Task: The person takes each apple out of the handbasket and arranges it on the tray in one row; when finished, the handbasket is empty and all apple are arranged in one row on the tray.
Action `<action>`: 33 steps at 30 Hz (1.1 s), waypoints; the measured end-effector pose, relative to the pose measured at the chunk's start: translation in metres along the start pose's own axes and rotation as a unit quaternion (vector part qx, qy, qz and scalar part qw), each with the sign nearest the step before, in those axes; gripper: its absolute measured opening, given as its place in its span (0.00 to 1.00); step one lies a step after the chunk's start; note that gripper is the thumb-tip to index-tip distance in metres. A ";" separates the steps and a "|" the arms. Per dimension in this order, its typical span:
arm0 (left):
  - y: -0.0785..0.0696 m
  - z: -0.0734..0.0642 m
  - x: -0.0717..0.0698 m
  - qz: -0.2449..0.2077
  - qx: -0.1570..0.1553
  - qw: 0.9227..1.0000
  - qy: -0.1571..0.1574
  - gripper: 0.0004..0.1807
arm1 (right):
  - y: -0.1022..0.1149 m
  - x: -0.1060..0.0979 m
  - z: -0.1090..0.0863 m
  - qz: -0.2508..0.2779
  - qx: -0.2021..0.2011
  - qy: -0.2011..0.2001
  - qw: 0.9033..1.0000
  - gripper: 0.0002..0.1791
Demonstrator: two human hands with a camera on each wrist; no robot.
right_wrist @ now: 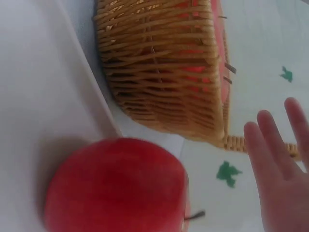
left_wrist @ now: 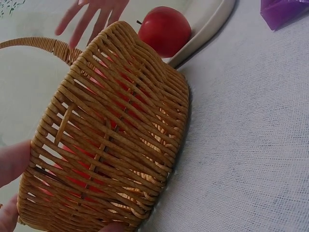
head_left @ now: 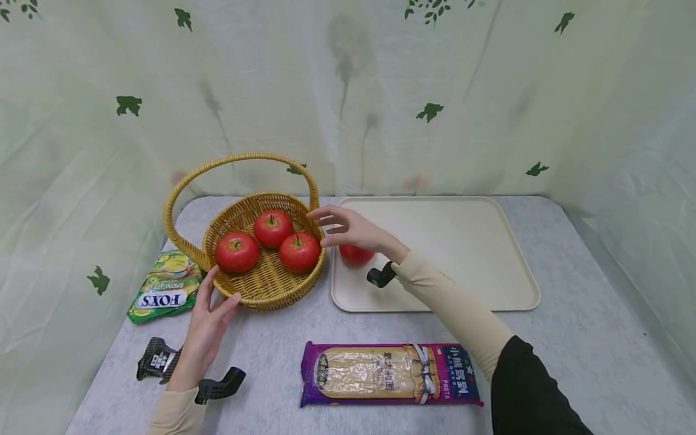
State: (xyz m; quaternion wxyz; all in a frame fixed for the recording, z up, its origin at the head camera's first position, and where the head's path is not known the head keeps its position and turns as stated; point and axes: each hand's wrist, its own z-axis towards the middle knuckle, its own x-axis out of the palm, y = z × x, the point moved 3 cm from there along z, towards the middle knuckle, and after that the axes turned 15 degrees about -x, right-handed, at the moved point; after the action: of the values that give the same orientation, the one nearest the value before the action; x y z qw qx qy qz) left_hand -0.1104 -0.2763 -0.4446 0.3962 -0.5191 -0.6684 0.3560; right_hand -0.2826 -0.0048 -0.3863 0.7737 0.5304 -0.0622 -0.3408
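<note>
My left hand [head_left: 208, 323] holds the front-left rim of a wicker basket [head_left: 283, 297], near the foot of its arched handle. In the left wrist view a thumb [left_wrist: 13, 162] laps over that rim. Inside lie three red apples [head_left: 237, 252]. My right hand [head_left: 356, 228] hovers by the basket's right rim with fingers extended, holding nothing. Below this hand, another red apple [head_left: 356, 255] sits at the left end of a cream tray [head_left: 435, 254], partly hidden by the hand in the head view. The right wrist view shows this apple [right_wrist: 116, 188] close up, beside the basket.
A green FOXS bag [head_left: 167, 287] lies left of the basket. In front of the tray is a purple pasta packet [head_left: 380, 374]. A small black-wrapped item [head_left: 156, 359] lies by the left wrist. A leaf-patterned curtain [head_left: 348, 90] stands behind the grey table [head_left: 576, 362].
</note>
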 end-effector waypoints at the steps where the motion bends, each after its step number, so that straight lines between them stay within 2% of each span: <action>1: 0.000 0.000 0.000 0.000 0.000 1.000 0.001 0.43 | -0.001 0.004 0.003 -0.007 0.001 0.011 1.000 0.30; 7: 0.001 -0.001 -0.001 -0.003 -0.001 1.000 0.002 0.43 | -0.007 0.023 0.020 -0.065 -0.004 0.072 0.995 0.31; 11: 0.001 -0.001 -0.001 -0.001 -0.002 1.000 0.000 0.43 | -0.010 0.031 0.028 -0.107 0.001 0.102 0.989 0.31; 16: 0.002 -0.001 -0.002 0.002 -0.003 1.000 -0.001 0.43 | -0.014 0.037 0.036 -0.135 0.019 0.145 0.980 0.30; 21: 0.002 -0.001 -0.003 0.000 -0.002 1.000 0.001 0.43 | -0.018 0.044 0.042 -0.191 0.051 0.192 0.961 0.30; 27: 0.001 0.000 -0.001 -0.004 -0.005 1.000 0.005 0.43 | -0.021 0.051 0.043 -0.270 0.104 0.235 0.928 0.29; 31: 0.001 -0.001 -0.001 -0.003 0.000 1.000 0.007 0.43 | -0.021 0.054 0.043 -0.313 0.098 0.247 0.912 0.31; 33: 0.001 -0.001 -0.001 -0.003 0.002 1.000 0.007 0.43 | -0.022 0.055 0.043 -0.328 0.088 0.246 0.908 0.31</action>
State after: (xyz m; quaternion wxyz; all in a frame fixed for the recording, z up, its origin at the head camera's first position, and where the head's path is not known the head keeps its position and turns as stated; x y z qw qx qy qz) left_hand -0.1094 -0.2769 -0.4452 0.4031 -0.5187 -0.6663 0.3527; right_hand -0.2709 -0.0756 -0.4010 0.5589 0.6542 0.2777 -0.4272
